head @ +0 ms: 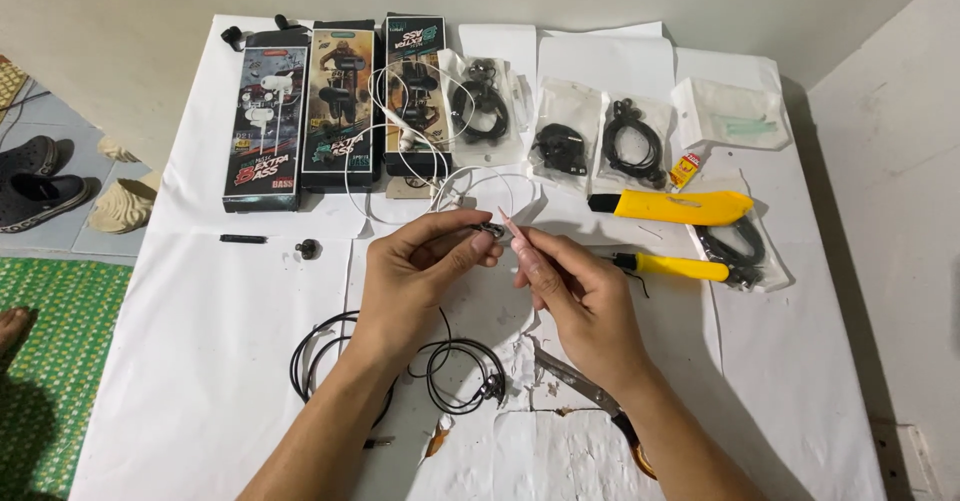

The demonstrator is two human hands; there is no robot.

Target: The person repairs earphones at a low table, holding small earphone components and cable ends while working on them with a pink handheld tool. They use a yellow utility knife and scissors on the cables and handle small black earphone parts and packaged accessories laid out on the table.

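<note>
My left hand (420,271) pinches a small dark earbud piece (492,230) between thumb and fingers above the white table. My right hand (572,291) holds a thin pinkish tool (512,229) whose tip touches that earbud piece. A black earphone cable (452,366) loops on the paper below my left wrist. A white earphone cable (470,183) curls just beyond both hands.
Three earphone boxes (340,106) stand at the back left, several bagged black earphones (560,141) beside them. A yellow utility knife (680,207), a yellow-handled tool (672,267) and a small glue tube (684,172) lie to the right. Scissors (590,393) rest under my right forearm. Sandals (35,181) sit on the floor.
</note>
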